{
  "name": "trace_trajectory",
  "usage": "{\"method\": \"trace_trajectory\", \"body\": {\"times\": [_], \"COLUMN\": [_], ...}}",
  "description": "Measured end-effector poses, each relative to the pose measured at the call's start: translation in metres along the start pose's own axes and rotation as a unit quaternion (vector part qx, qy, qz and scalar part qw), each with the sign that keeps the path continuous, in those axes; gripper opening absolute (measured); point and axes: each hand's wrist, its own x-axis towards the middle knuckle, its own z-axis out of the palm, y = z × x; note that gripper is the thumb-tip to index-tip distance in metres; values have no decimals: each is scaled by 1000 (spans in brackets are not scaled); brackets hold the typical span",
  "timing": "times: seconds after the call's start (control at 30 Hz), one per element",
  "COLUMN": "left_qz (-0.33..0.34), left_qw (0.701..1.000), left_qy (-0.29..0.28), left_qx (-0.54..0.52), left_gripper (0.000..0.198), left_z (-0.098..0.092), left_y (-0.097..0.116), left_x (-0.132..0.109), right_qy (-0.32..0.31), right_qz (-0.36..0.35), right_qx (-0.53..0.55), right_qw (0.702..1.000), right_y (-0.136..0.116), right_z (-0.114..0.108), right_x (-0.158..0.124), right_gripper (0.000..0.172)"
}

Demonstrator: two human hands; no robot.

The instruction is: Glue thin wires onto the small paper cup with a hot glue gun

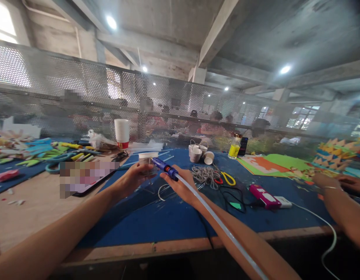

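My left hand (134, 177) is wrapped round a paper cup (148, 155), which it holds above the blue mat. My right hand (182, 184) grips a blue hot glue gun (165, 167), its nozzle close to the cup's side; whether they touch I cannot tell. A long translucent glue stick (209, 212) runs out of the gun's back, over my right forearm. Just beyond my right hand lies a tangled heap of grey cord (206, 175). Behind it stand several small cord-wrapped cups (195, 153), one tipped over.
On the left are a stack of paper cups (122, 132), a phone (92, 177) and paper scraps. Yellow-handled scissors (228, 178), a pink power strip (264, 196) and a yellow-labelled bottle (234, 147) lie rightward. Another person's hands (331, 184) work at far right. Perforated mesh (168, 97) closes the back.
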Motion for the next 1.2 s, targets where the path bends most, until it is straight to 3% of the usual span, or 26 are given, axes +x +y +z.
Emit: {"method": "trace_trajectory", "body": {"times": [1.2], "left_qz": [-11], "left_qw": [1000], "left_qy": [25], "left_qx": [10], "left_gripper": [25], "left_z": [-3], "left_y": [0], "left_x": [1], "right_qy": [0], "right_qz": [-11], "right_qx": [-58], "right_qw": [998], "right_y": [1], "right_z": [0], "right_x": [0], "right_gripper": [32]}}
